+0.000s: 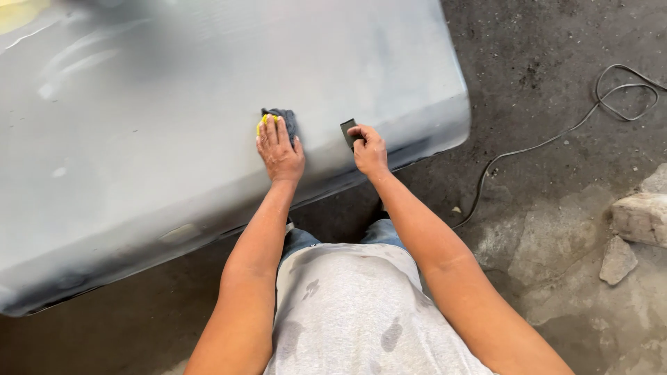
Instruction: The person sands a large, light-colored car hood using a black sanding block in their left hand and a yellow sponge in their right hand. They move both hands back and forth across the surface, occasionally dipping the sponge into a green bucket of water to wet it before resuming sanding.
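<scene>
A large grey primed car body panel [174,104] fills the upper left of the head view. My left hand [279,151] lies flat on it, fingers pressing a dark grey rag [285,118] with a bit of yellow showing under the fingertips. A little to the right, my right hand [368,149] grips a small dark sanding block [347,132] held against the panel near its lower edge. Both arms reach forward from my grey stained shirt.
The floor [556,229] is rough, dusty concrete. A grey cable [597,104] snakes across it at the right with a loop near the top. Broken stone chunks [639,219] lie at the right edge. The panel's rounded corner [458,125] ends just right of my hand.
</scene>
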